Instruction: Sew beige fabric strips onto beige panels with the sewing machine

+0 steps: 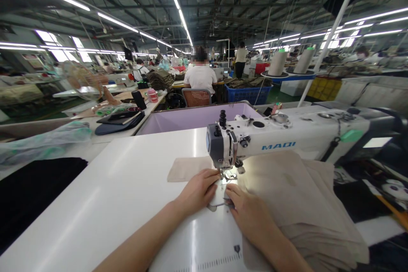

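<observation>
My left hand (200, 190) rests by the needle area of a white sewing machine (274, 140), fingers bent and pressed together. Its fingertips are close to the presser foot (230, 174); whatever they pinch is hidden. A small folded beige cloth piece (188, 169) lies flat just behind that hand, on the white table (127, 204). Just right of the needle plate (218, 197), my right hand (247, 208) is closed. Under its fingers shows a small dark metal tool (228, 201), mostly covered. Beside my right forearm, a stack of beige cloth pieces (296, 195) spreads under the machine arm.
Black cloth (38, 199) lies at the left. A lilac-lined bin (191, 118) stands behind the table. Two thread cones (277, 63) sit on a stand at the right. Beyond are a seated person (200, 76) and a blue crate (248, 93) with dark cloth.
</observation>
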`<state>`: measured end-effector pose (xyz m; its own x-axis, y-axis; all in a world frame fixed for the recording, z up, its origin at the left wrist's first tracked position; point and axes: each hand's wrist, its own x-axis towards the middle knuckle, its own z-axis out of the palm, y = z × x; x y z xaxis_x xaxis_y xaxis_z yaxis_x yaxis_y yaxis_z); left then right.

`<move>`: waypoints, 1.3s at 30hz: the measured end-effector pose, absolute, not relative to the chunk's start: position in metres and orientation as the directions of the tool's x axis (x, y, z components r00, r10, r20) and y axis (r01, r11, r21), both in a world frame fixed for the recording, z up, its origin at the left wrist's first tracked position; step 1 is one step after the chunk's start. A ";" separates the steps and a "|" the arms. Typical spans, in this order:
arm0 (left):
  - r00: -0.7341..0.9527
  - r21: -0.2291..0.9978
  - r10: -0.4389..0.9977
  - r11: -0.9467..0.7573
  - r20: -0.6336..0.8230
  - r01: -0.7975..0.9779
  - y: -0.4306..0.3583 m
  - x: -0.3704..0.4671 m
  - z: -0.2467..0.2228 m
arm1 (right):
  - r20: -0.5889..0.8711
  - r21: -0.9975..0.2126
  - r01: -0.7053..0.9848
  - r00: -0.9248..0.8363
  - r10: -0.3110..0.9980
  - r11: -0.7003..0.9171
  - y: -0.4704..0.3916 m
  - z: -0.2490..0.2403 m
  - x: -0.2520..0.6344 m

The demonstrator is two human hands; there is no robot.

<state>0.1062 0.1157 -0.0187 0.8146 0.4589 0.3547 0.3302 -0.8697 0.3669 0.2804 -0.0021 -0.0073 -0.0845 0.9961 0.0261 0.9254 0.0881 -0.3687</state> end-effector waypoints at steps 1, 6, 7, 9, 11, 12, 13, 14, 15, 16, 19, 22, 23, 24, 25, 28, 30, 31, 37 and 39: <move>0.815 0.367 0.458 -0.870 0.354 0.330 0.116 0.106 -0.018 | 0.028 -0.365 0.927 -0.084 0.996 0.089 -0.002 -0.008 0.281; 0.864 0.288 0.388 -0.909 0.320 0.302 0.112 0.109 -0.011 | 0.005 -0.356 0.931 -0.089 0.996 0.085 -0.001 -0.007 0.280; 0.870 0.278 0.382 -0.912 0.313 0.300 0.112 0.110 -0.011 | -0.001 -0.356 0.931 -0.090 0.996 0.084 -0.001 -0.006 0.280; 0.872 0.273 0.382 -0.913 0.306 0.304 0.111 0.111 -0.010 | -0.016 -0.354 0.932 -0.088 0.996 0.077 0.000 -0.005 0.280; 0.872 0.270 0.386 -0.912 0.301 0.311 0.112 0.111 -0.011 | -0.025 -0.348 0.935 -0.083 0.996 0.069 0.000 -0.005 0.279; 0.873 0.264 0.387 -0.912 0.297 0.315 0.113 0.111 -0.012 | -0.027 -0.344 0.937 -0.080 0.996 0.066 0.000 -0.005 0.279; 0.874 0.256 0.389 -0.912 0.293 0.320 0.114 0.111 -0.013 | -0.023 -0.343 0.937 -0.078 0.997 0.065 -0.001 -0.005 0.279; 0.875 0.247 0.391 -0.912 0.285 0.327 0.115 0.111 -0.013 | -0.016 -0.346 0.936 -0.078 0.997 0.068 -0.001 -0.005 0.279; 0.876 0.237 0.395 -0.911 0.277 0.337 0.115 0.111 -0.013 | -0.009 -0.351 0.934 -0.079 0.997 0.070 -0.001 -0.005 0.279; 0.875 0.226 0.402 -0.910 0.268 0.349 0.115 0.111 -0.012 | -0.006 -0.359 0.930 -0.079 0.997 0.072 -0.001 -0.005 0.279; 0.858 0.193 0.453 -0.889 0.244 0.414 0.106 0.111 -0.007 | -0.006 -0.380 0.923 -0.069 0.998 0.062 -0.003 -0.003 0.280; 0.852 0.191 0.484 -0.872 0.201 0.450 0.087 0.112 -0.002 | 0.009 -0.407 0.912 -0.049 0.999 0.048 -0.009 -0.002 0.281; 0.859 0.201 0.478 -0.874 0.185 0.443 0.080 0.112 -0.001 | 0.021 -0.421 0.906 -0.052 0.998 0.056 -0.011 -0.002 0.282; 0.867 0.210 0.468 -0.877 0.175 0.431 0.074 0.111 -0.001 | 0.028 -0.432 0.899 -0.061 0.998 0.068 -0.014 -0.003 0.282; 0.872 0.218 0.458 -0.881 0.173 0.419 0.068 0.111 -0.001 | 0.030 -0.438 0.896 -0.073 0.997 0.078 -0.017 -0.004 0.282; 0.870 0.228 0.453 -0.883 0.194 0.410 0.059 0.110 -0.004 | -0.003 -0.414 0.906 -0.098 0.995 0.088 -0.023 -0.007 0.282; 0.868 0.227 0.455 -0.883 0.200 0.411 0.058 0.108 -0.005 | -0.025 -0.392 0.916 -0.105 0.994 0.087 -0.025 -0.008 0.281; 0.869 0.223 0.454 -0.884 0.199 0.410 0.059 0.108 -0.005 | -0.032 -0.386 0.918 -0.110 0.993 0.089 -0.026 -0.008 0.280; 0.878 0.218 0.432 -0.895 0.208 0.389 0.068 0.106 -0.003 | -0.042 -0.366 0.926 -0.110 0.993 0.087 -0.019 -0.003 0.280; 0.881 0.231 0.421 -0.899 0.218 0.372 0.075 0.107 -0.002 | -0.025 -0.365 0.926 -0.110 0.994 0.093 -0.013 0.000 0.280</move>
